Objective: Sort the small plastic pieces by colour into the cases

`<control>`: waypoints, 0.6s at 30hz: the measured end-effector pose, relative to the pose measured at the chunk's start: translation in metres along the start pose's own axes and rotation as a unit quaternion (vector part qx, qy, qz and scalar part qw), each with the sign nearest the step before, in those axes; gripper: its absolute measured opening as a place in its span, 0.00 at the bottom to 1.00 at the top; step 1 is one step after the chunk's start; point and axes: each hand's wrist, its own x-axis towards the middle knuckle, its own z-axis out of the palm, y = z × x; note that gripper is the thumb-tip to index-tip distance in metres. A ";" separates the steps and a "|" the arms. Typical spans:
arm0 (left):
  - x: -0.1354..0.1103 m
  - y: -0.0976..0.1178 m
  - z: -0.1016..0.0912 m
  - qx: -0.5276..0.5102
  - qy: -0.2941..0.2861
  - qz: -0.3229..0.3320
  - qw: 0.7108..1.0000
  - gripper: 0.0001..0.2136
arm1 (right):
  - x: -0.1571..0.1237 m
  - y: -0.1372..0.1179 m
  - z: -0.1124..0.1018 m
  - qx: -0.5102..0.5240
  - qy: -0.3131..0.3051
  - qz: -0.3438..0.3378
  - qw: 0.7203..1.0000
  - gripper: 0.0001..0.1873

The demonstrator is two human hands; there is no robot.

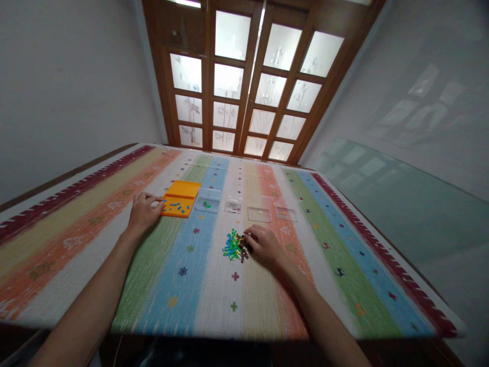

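My left hand (144,210) is at the left edge of an open orange box (179,197). Its fingers are bent together; what they pinch, if anything, is too small to tell. Several small blue pieces (174,206) lie in the near half of the box. My right hand (263,243) rests at the right side of a loose pile of small building pieces (232,245), green, blue, yellow and dark brown. The thumb and fingers there are drawn together by the brown pieces (243,250), and their tips are partly hidden.
Right of the orange box stands a row of clear plastic boxes: one with green pieces (207,205), one with dark pieces (233,206), and two with small yellowish bits (260,213) (286,213). A striped cloth (183,300) covers the table. Glazed wooden doors (244,81) stand behind.
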 end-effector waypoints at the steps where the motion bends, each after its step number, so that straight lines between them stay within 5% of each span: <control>1: 0.000 -0.001 0.002 0.001 -0.005 -0.005 1.000 0.14 | 0.000 0.001 0.000 -0.001 0.001 0.000 1.000 0.10; 6: 0.000 0.000 0.005 0.003 -0.010 -0.019 1.000 0.11 | 0.001 0.003 0.001 -0.008 0.007 -0.010 1.000 0.10; 9: -0.001 0.010 -0.003 -0.013 0.034 -0.004 0.999 0.11 | 0.000 0.002 0.000 -0.010 0.010 -0.011 1.000 0.09; 14: -0.010 0.060 -0.008 -0.086 0.081 0.077 0.990 0.10 | 0.000 0.001 0.000 -0.003 0.010 -0.012 1.000 0.10; 18: -0.038 0.112 0.008 -0.170 -0.026 0.201 0.964 0.09 | 0.000 0.001 0.000 0.015 0.005 -0.009 1.000 0.10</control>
